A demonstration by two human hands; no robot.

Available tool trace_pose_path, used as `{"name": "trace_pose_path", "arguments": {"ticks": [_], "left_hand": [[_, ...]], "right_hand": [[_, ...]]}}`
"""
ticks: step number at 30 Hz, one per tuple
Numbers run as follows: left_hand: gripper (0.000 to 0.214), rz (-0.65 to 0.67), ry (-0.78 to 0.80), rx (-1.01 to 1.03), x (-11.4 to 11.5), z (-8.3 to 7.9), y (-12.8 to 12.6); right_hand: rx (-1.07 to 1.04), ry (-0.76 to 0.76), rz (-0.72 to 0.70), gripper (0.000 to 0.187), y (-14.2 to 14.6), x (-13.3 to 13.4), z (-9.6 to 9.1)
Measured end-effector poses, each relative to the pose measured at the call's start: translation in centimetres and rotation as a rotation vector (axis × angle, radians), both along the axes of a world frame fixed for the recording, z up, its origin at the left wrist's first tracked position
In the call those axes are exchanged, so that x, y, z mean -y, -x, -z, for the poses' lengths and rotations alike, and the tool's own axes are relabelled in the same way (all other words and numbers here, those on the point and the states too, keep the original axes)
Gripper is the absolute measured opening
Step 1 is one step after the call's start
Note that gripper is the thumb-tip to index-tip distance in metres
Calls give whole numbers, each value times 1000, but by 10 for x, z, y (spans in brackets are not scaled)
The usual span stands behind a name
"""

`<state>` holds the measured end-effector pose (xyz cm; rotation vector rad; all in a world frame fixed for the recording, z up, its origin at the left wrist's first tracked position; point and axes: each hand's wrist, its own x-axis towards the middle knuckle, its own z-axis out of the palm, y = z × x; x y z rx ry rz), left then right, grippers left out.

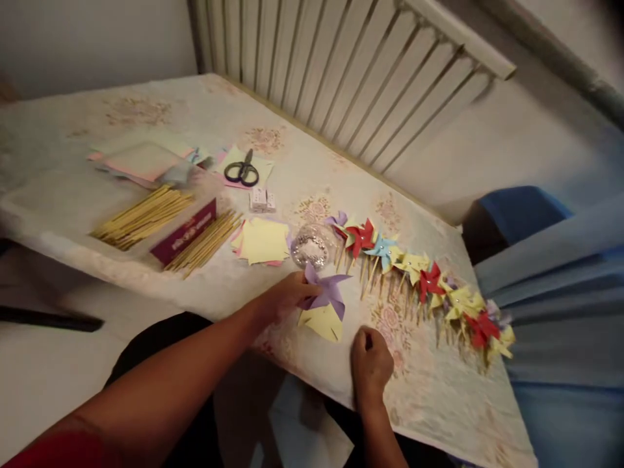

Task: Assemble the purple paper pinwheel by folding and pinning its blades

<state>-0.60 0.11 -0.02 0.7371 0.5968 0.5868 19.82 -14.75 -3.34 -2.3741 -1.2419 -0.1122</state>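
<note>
My left hand (292, 294) pinches a purple paper pinwheel (327, 291), held just above a yellow cut paper square (322, 322) near the table's front edge. My right hand (370, 364) rests on the table to the right, fingers curled closed; what is in them, if anything, is hidden. A small clear container of shiny pins (312, 247) stands just behind the purple pinwheel. A row of several finished pinwheels on sticks (424, 279), red, blue, yellow and purple, runs to the right.
A stack of yellow paper squares (263, 242), two bundles of wooden sticks (143, 218), a maroon box (184, 239), black scissors (242, 170), a small white box (262, 200) and coloured paper sheets (146, 161) lie on the patterned tablecloth (73, 188). A radiator (351, 65) stands behind.
</note>
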Motion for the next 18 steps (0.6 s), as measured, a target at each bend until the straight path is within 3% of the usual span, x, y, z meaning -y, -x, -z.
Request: {"name": "trace_pose_path", "arguments": {"ticks": [8,18], "left_hand": [[23,-48,17,22,-1,-1,8],[29,1,-40,49,2,-10,16]], "right_hand": [[-17,79,25,34,-3,3,-1],[-32,69,49,36,2,1,-3]]}}
